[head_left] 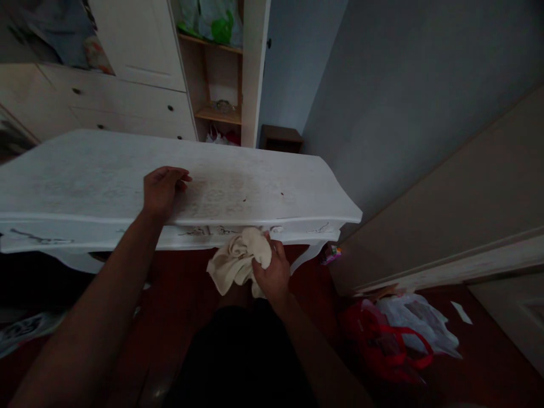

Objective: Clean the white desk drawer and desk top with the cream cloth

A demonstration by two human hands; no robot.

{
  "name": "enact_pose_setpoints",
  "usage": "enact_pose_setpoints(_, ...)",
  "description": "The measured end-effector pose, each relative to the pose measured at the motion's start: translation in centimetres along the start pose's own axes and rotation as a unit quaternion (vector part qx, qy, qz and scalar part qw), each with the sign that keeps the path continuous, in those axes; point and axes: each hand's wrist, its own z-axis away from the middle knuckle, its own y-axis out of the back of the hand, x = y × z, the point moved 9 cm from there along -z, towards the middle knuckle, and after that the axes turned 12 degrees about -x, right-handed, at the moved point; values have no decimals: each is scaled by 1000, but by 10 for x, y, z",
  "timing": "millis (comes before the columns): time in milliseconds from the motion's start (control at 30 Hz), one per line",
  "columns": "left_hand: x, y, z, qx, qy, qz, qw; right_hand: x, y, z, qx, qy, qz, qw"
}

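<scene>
Cream-coloured fabric, a crumpled cloth (238, 260), is held in the bent fingers of your right hand (274, 272), bunched together and hanging in loose folds. You have it at the front of the white desk (114, 164), lower than the top; whether it touches the drawer front, I cannot tell. Your left hand (161, 190) is over the top near the front edge, its fingers curled narrowly toward the thumb; I cannot tell if something small is pinched there.

As for how far the work is, I can judge only from the surface. One brownish patch (221, 190) is visible near the middle, beside your left hand, and fainter marks spread toward the left. Two dark specks (282, 194) lie on the right half. In my judgement, these are what is left on the top. The right end looks paler, but whether your cloth made it so, the view does not show.
</scene>
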Motion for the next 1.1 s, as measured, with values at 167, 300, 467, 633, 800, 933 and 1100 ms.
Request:
enact_pose_setpoints(167, -3, 1, -2, -6, -7, 15, 1000, -4, -10, -20, 61, -49, -69, 995)
enact_pose_setpoints(300, -2, 2, -1, -5, -11, -5, 1000, -26, -35, -34, 47, -38, -56, 997)
enact_pose_setpoints(467, -6, 5, 0, 11, 20, -49, 999, -56, -68, -43, -2, -4, 4, 1000)
enact_pose_setpoints(633, -9, 5, -3, -4, -3, -19, 1000, -60, -74, -43, -37, 65, 73, 995)
enact_pose_setpoints(800, -9, 6, -5, 0, -34, 22, 999, -33, -69, -38, -104, 99, 144, 979)
enact_pose_setpoints(933, -9, 7, -6, 1, -43, 33, 999, -1, -59, -29, -106, 88, 182, 974)
enact_pose_setpoints(1100, -10, 7, -6, 8, -18, 22, 1000, 42, -34, -16, -61, 66, 193, 977)
